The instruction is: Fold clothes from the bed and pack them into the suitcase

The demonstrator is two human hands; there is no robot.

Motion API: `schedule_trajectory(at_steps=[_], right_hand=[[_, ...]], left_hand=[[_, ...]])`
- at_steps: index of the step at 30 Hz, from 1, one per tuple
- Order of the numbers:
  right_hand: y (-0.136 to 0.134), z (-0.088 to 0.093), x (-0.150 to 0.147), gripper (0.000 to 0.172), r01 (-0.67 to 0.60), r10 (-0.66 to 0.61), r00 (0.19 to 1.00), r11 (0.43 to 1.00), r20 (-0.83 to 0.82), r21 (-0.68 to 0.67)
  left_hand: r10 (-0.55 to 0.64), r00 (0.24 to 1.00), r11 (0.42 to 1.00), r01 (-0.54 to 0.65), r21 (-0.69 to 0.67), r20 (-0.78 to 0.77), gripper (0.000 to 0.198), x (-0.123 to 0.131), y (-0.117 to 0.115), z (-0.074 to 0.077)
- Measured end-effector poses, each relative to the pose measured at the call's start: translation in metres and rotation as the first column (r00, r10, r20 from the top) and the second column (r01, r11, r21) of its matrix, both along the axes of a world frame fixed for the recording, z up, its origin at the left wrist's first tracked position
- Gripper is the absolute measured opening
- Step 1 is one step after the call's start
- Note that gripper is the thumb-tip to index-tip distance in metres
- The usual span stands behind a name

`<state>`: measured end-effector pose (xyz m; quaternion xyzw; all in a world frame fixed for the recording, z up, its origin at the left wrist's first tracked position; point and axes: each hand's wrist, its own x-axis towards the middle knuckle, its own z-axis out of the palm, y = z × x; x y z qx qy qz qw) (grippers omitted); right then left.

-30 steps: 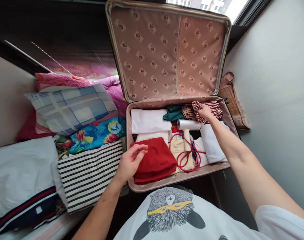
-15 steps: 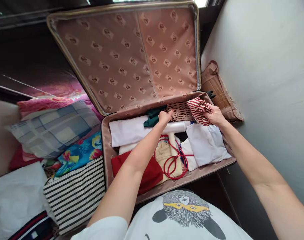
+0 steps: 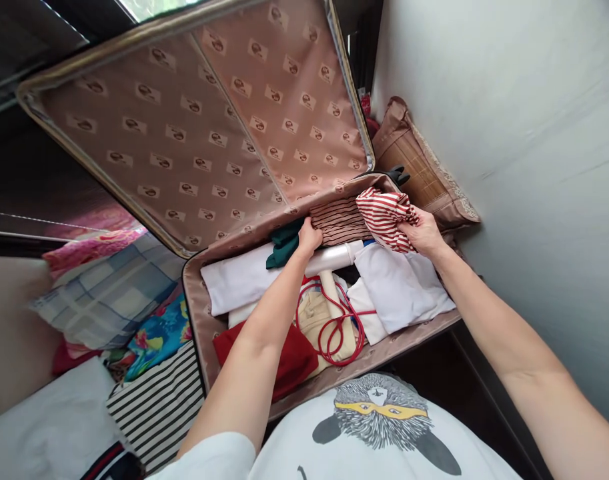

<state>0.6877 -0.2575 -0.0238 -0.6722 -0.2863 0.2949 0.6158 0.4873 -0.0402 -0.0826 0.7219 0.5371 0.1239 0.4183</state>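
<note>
A suitcase [image 3: 197, 313] lies open with its patterned lid raised. My right hand [image 3: 424, 231] is closed on a bunched red-and-white striped cloth [image 3: 384, 215] at the suitcase's far right corner. At the far side, my left hand [image 3: 310, 237] has its fingers curled at the left edge of a folded brown cloth with dark stripes [image 3: 341, 221]; the fingertips are partly hidden. A dark green cloth [image 3: 283, 245] lies just left of that hand. Below are a white cylinder [image 3: 339, 257], folded white cloth [image 3: 401, 287] and a looped red cord [image 3: 355, 333].
Red cloth [image 3: 291, 367] and rolled white cloth [image 3: 239, 280] fill the suitcase's left part. Beside it are a plaid pillow [image 3: 114, 287], a black-and-white striped cloth [image 3: 157, 407] and other fabrics. A brown bag [image 3: 424, 167] leans at the wall [image 3: 524, 147] on the right.
The view has turned, so the suitcase sits further left and tilted. My left hand has shifted to the left edge of the brown striped cloth. The right hand still holds the red-and-white cloth.
</note>
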Motion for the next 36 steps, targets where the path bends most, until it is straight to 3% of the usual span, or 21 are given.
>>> schedule_trajectory(at_steps=[5, 8, 11, 14, 18, 20, 24, 29, 32, 36], right_hand=[[0.003, -0.007, -0.002, 0.029, -0.015, 0.015, 1.0, 1.0, -0.016, 0.005], [0.003, -0.012, -0.003, 0.03, -0.02, 0.02, 1.0, 1.0, -0.004, -0.003], [0.001, -0.016, -0.003, 0.029, -0.018, 0.018, 1.0, 1.0, 0.024, -0.014], [-0.001, -0.018, -0.002, 0.029, 0.001, -0.001, 1.0, 1.0, 0.012, -0.002], [-0.003, -0.017, -0.003, 0.031, 0.029, -0.029, 0.999, 1.0, -0.021, 0.006], [-0.004, -0.016, -0.004, 0.032, 0.04, -0.04, 0.999, 0.999, -0.035, 0.009], [-0.003, -0.016, -0.006, 0.032, 0.032, -0.031, 0.998, 0.999, -0.059, 0.01], [-0.003, -0.019, -0.007, 0.03, 0.035, -0.035, 0.999, 0.999, -0.041, 0.015], [-0.003, -0.021, -0.008, 0.03, 0.03, -0.03, 0.999, 1.0, -0.027, 0.01], [-0.002, -0.021, -0.009, 0.026, 0.037, -0.037, 0.999, 0.999, -0.031, -0.001]], left_hand=[[0.051, 0.97, 0.996, -0.031, 0.087, -0.237, 0.021, -0.011, -0.002, 0.004], [0.038, 0.976, 0.979, 0.006, 0.202, -0.214, 0.015, -0.005, -0.024, 0.007], [-0.099, 0.989, 0.934, 0.129, 0.332, -0.105, 0.009, 0.005, -0.056, 0.006], [-0.282, 0.95, 0.876, 0.311, 0.367, -0.133, 0.015, 0.011, -0.087, 0.003], [-0.291, 0.93, 0.855, 0.358, 0.376, -0.226, 0.02, 0.006, -0.103, 0.0], [-0.231, 0.945, 0.893, 0.301, 0.336, -0.233, 0.026, 0.002, -0.099, 0.0], [-0.012, 0.98, 0.98, 0.051, 0.194, -0.2, 0.012, 0.001, -0.075, 0.0], [0.281, 0.957, 0.958, -0.284, -0.03, -0.077, 0.019, 0.002, -0.039, -0.004], [0.332, 0.939, 0.938, -0.338, -0.071, -0.09, 0.018, 0.0, -0.026, -0.007], [0.337, 0.937, 0.935, -0.344, -0.08, -0.09, 0.039, 0.007, -0.021, -0.004]])
